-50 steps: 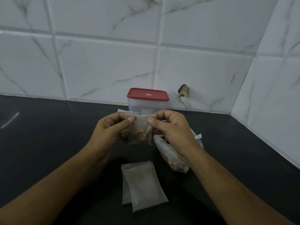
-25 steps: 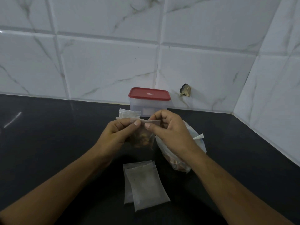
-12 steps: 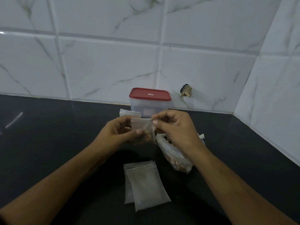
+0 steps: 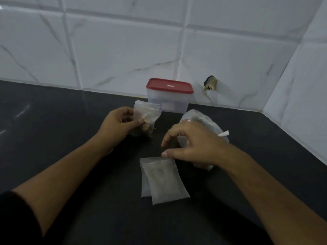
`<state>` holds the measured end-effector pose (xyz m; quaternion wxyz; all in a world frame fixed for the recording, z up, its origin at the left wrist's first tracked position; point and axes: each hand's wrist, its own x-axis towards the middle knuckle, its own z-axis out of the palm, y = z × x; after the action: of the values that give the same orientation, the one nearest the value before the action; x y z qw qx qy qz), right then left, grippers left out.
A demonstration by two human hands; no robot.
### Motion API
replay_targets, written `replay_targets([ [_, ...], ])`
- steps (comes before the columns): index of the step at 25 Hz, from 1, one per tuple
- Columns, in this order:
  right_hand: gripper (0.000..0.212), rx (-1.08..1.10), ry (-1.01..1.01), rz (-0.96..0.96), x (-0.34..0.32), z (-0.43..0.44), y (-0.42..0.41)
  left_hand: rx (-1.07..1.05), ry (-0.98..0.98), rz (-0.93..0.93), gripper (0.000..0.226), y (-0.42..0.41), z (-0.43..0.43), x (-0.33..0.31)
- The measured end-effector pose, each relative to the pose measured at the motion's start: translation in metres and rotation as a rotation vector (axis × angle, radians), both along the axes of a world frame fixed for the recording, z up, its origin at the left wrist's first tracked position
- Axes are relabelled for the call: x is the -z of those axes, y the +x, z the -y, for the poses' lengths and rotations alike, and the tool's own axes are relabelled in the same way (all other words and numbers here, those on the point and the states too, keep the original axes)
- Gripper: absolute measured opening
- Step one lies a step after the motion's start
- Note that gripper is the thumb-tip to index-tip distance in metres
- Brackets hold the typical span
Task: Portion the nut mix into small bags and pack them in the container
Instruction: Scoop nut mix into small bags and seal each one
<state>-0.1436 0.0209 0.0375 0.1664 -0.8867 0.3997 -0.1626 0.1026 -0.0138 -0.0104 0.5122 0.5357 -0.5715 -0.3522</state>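
Observation:
My left hand (image 4: 118, 124) pinches a small clear bag with nuts in it (image 4: 146, 119), held low over the dark counter, in front of the container. My right hand (image 4: 192, 147) hovers with fingers loosely spread over the top edge of a stack of empty small bags (image 4: 163, 181); its thumb tip is at that edge, and I cannot tell whether it touches. Behind the right hand lies the large clear bag of nut mix (image 4: 203, 121), partly hidden by it. A clear container with a red lid (image 4: 169, 95) stands shut near the wall.
The black counter (image 4: 62, 131) meets white marble tiles at the back and on the right, forming a corner. A chipped hole in the tile (image 4: 210, 83) sits right of the container.
My right hand let go of the filled small bag and dropped toward the empty bags. My left hand carried the filled bag left and lower.

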Motion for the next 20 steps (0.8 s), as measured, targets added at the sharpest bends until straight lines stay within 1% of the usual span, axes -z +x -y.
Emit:
replay_targets([
  [2, 0.028, -0.038, 0.052, -0.086, 0.0008, -0.0044, 0.0029, -0.042, -0.016, 0.022, 0.021, 0.0024, 0.0033, 0.0032],
  [4, 0.036, -0.056, 0.009, -0.174, 0.0044, -0.0051, 0.0055, -0.097, -0.036, 0.075, 0.023, 0.0042, 0.0070, 0.0064],
  [6, 0.037, -0.062, -0.028, -0.226, 0.0070, -0.0054, 0.0075, -0.145, -0.064, 0.168, 0.031, 0.0045, 0.0094, 0.0083],
  [8, 0.030, -0.063, -0.014, -0.231, 0.0079, -0.0055, 0.0091, -0.183, -0.078, 0.226, 0.043, 0.0041, 0.0096, 0.0082],
  [10, 0.022, -0.067, 0.021, -0.220, 0.0075, -0.0056, 0.0102, -0.194, -0.083, 0.218, 0.049, 0.0039, 0.0079, 0.0069],
  [14, 0.011, -0.068, 0.069, -0.209, 0.0073, -0.0051, 0.0101, -0.177, -0.071, 0.216, 0.044, 0.0023, 0.0062, 0.0048],
  [17, 0.012, -0.064, 0.076, -0.213, 0.0058, -0.0046, 0.0092, -0.178, -0.050, 0.188, 0.038, 0.0031, 0.0067, 0.0038],
  [19, 0.013, -0.061, 0.096, -0.187, 0.0036, -0.0041, 0.0072, -0.182, -0.041, 0.179, 0.039, 0.0036, 0.0069, 0.0031],
  [20, 0.017, -0.059, 0.119, -0.176, 0.0026, -0.0044, 0.0065, -0.183, -0.043, 0.175, 0.040, 0.0034, 0.0070, 0.0031],
])
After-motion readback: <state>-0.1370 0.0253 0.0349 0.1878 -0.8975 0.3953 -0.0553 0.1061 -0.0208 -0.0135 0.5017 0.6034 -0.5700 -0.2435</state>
